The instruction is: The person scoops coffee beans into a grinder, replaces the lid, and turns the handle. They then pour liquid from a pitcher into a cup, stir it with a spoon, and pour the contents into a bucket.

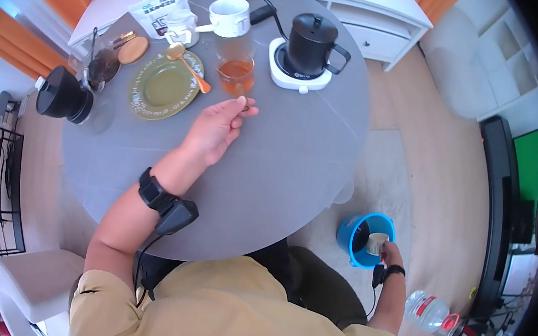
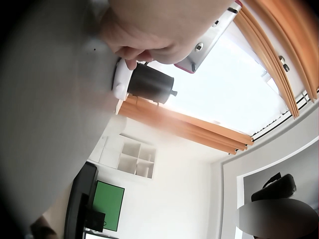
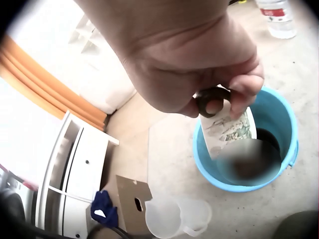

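On the round grey table [image 1: 292, 144], a glass cup [image 1: 232, 73] holds amber liquid. My left hand [image 1: 217, 128] pinches its handle between thumb and fingers; in the left wrist view that hand [image 2: 154, 30] appears but the glass does not. Low at the right, my right hand [image 1: 393, 254] grips a patterned mug [image 1: 377, 243] over a blue bucket [image 1: 346, 231]. Seen from the right wrist, the curled fingers of this hand [image 3: 194, 69] hold the mug's dark ring handle, and the mug [image 3: 229, 128] tips into the bucket [image 3: 284, 117]. Dark contents show inside the bucket.
A black kettle [image 1: 311, 42] stands on a white base [image 1: 283, 76]. Near the glass are a white cup [image 1: 229, 19], a green plate [image 1: 165, 85] with a spoon [image 1: 190, 70], and a hand grinder [image 1: 63, 96]. A plastic jug [image 3: 169, 216] and a water bottle [image 1: 426, 311] stand off the table.
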Demonstrator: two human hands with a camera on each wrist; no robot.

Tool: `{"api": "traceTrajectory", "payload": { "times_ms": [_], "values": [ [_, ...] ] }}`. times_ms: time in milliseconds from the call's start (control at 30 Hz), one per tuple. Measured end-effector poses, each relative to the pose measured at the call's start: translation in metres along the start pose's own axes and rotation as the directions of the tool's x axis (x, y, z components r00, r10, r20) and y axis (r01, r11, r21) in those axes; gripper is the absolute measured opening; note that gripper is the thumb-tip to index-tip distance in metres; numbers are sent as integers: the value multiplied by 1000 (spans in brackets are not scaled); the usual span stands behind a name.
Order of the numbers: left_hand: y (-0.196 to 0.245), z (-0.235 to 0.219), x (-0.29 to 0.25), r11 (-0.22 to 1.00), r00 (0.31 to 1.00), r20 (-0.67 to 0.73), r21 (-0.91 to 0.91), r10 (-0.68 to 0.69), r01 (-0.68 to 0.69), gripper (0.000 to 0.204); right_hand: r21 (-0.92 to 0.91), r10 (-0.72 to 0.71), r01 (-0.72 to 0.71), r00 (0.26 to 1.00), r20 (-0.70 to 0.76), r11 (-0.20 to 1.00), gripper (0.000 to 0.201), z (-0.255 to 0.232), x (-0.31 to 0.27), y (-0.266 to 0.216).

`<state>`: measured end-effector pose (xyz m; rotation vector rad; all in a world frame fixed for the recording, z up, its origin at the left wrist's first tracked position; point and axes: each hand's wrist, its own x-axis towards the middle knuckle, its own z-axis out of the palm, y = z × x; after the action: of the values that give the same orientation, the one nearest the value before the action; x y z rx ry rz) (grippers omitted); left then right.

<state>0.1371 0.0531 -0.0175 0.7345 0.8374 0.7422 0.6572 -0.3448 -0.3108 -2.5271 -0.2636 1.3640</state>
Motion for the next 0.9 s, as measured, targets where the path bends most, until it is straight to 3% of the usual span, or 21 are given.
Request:
{"api": "traceTrajectory", "payload": {
  "times_ms": [100,167,233,300,367,433,533,567,633,667,700,767,833,900],
  "values": [
    [-7,0,8,999,1000,-19,-49,1,-2,26,417,123,-135,991,55,899,33,-19,-32,-5],
    [-12,0,14,997,999,-37,-75,-11,8,25,463,125,-126,992,32,878,35,-32,-51,-13],
    [-15,2,19,997,999,-34,-79,-2,0,22,631,72,-25,996,-49,775,36,-43,-65,-19],
    [-18,5,22,997,999,-33,-82,3,-6,19,653,34,56,992,-124,756,38,-53,-77,-27],
    [-19,9,24,997,998,-54,-75,-13,9,20,721,-33,244,955,-293,649,39,-60,-108,-47],
    [-18,15,24,997,997,-76,-75,-6,1,22,742,-88,303,945,-315,598,39,-67,-135,-70],
    [-18,15,26,998,996,-82,-61,-22,17,27,768,-252,515,857,-450,381,34,-64,-194,-119],
    [-18,13,26,998,997,-69,-48,-39,36,29,765,-258,519,855,-451,381,34,-61,-214,-135],
    [-13,8,23,995,994,-42,-22,-97,97,32,775,-462,598,757,-462,204,35,-49,-255,-170],
    [-12,5,20,987,987,-14,9,-161,161,36,780,-520,602,727,-448,169,36,-40,-279,-190],
    [-8,2,12,987,987,-12,3,-162,162,36,776,-522,606,725,-449,174,36,-29,-295,-207],
    [3,-8,-15,985,987,93,124,-132,120,40,775,-682,613,634,-365,155,40,-8,-318,-236],
    [14,-29,-33,974,994,69,216,-90,73,39,797,-793,573,568,-221,188,42,16,-331,-261],
    [23,-53,-48,951,998,49,309,-41,24,38,811,-829,513,555,-63,282,43,48,-334,-283]
  ]
}}
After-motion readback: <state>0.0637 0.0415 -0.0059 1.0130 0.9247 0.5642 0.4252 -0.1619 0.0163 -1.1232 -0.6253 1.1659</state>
